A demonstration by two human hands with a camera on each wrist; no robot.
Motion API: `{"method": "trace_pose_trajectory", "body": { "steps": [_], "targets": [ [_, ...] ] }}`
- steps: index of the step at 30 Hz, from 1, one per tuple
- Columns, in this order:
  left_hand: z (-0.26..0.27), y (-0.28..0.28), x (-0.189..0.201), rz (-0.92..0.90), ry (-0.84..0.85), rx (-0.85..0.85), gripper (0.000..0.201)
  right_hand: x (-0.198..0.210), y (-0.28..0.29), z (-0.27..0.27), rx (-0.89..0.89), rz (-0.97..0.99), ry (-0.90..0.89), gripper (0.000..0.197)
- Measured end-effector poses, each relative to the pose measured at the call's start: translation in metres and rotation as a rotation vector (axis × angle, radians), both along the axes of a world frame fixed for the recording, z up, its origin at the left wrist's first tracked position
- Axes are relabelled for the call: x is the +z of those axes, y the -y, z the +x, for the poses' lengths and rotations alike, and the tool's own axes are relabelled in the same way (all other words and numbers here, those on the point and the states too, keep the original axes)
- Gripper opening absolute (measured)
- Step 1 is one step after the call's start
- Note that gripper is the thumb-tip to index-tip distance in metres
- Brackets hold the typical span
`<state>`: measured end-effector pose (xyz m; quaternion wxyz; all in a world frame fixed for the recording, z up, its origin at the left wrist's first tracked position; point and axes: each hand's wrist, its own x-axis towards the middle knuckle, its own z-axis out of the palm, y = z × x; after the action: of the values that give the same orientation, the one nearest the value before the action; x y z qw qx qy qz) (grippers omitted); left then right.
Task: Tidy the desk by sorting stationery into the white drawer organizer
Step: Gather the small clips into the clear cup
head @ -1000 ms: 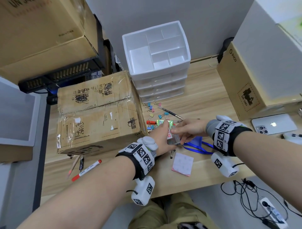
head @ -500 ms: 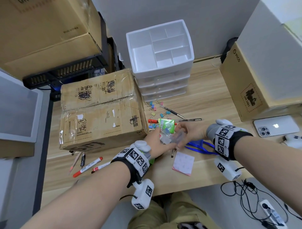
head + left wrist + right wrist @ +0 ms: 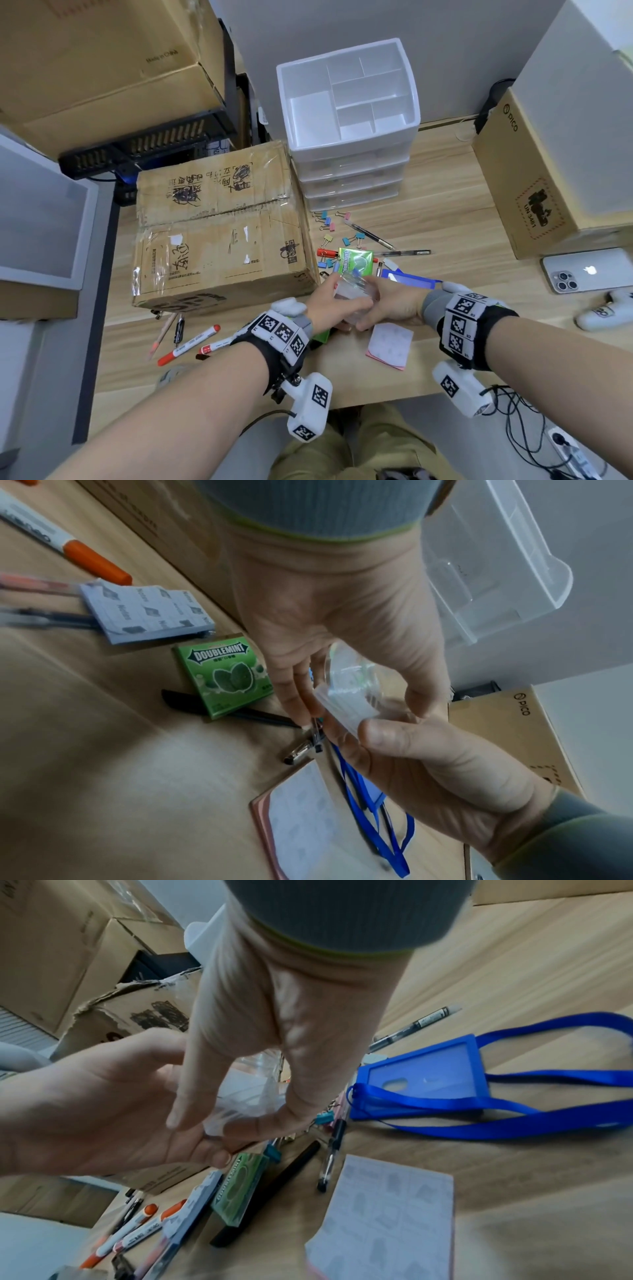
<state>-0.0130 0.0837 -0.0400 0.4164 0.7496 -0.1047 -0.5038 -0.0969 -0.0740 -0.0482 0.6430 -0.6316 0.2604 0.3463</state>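
Both hands meet over the desk's front middle around a small clear plastic case [image 3: 354,296]. My left hand [image 3: 337,299] grips its left side with thumb and fingers curled round it. From the right, my right hand [image 3: 371,308] pinches the same case. In the left wrist view the case [image 3: 346,696] shows white contents and sits between the left fingers [image 3: 294,696] and the right thumb. In the right wrist view the right hand [image 3: 209,1123] closes on the case [image 3: 246,1093]. The white drawer organizer [image 3: 349,164] stands at the back, its top tray bare.
A green gum pack [image 3: 354,262], coloured binder clips [image 3: 327,226] and pens [image 3: 404,253] lie beyond the hands. Close by are a blue badge holder [image 3: 411,277], a note pad [image 3: 390,344], markers [image 3: 188,344], a cardboard box [image 3: 219,233] and a phone [image 3: 589,270].
Both hands have drawn back toward the desk's front edge with the clear case between them. The green gum pack, partly covered before, now lies in full view.
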Motion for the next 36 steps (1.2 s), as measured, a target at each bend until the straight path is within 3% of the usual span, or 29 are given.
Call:
{"method": "trace_pose_trajectory", "body": {
  "steps": [2, 5, 12, 15, 18, 21, 25, 27, 30, 32, 36],
  "targets": [
    [-0.002, -0.001, -0.002, -0.012, -0.014, 0.032, 0.066, 0.003, 0.000, 0.001, 0.000, 0.013, 0.016, 0.096],
    [0.000, -0.005, -0.004, -0.006, 0.020, 0.014, 0.047, -0.001, -0.001, 0.001, 0.013, 0.025, 0.028, 0.079],
    [0.012, -0.025, -0.011, 0.050, 0.046, -0.122, 0.057, -0.002, 0.001, 0.006, 0.092, 0.154, -0.054, 0.064],
    [0.014, -0.034, -0.015, 0.057, 0.056, -0.163, 0.058, 0.004, 0.006, 0.018, 0.220, 0.220, -0.081, 0.051],
    [0.015, -0.040, -0.014, 0.050, 0.045, -0.175, 0.067, 0.003, 0.009, 0.028, 0.299, 0.332, -0.097, 0.057],
    [0.021, -0.046, -0.016, 0.050, 0.036, -0.153, 0.074, -0.001, 0.002, 0.042, 0.360, 0.321, -0.090, 0.057],
    [0.026, -0.053, -0.015, 0.071, 0.027, -0.191, 0.074, -0.007, 0.005, 0.064, 0.398, 0.110, -0.088, 0.045],
    [0.026, -0.057, -0.012, 0.089, 0.029, -0.198, 0.066, -0.012, 0.016, 0.073, 0.323, -0.095, -0.044, 0.034],
    [0.027, -0.065, -0.012, 0.116, 0.040, -0.188, 0.072, -0.018, 0.031, 0.079, 0.257, -0.535, 0.173, 0.019],
    [0.026, -0.067, -0.014, 0.124, 0.043, -0.191, 0.072, -0.020, 0.036, 0.076, 0.355, -0.728, 0.296, 0.023],
    [0.026, -0.065, -0.012, 0.140, 0.057, -0.197, 0.070, -0.029, 0.025, 0.067, 0.687, -0.857, 0.439, 0.050]
  ]
}}
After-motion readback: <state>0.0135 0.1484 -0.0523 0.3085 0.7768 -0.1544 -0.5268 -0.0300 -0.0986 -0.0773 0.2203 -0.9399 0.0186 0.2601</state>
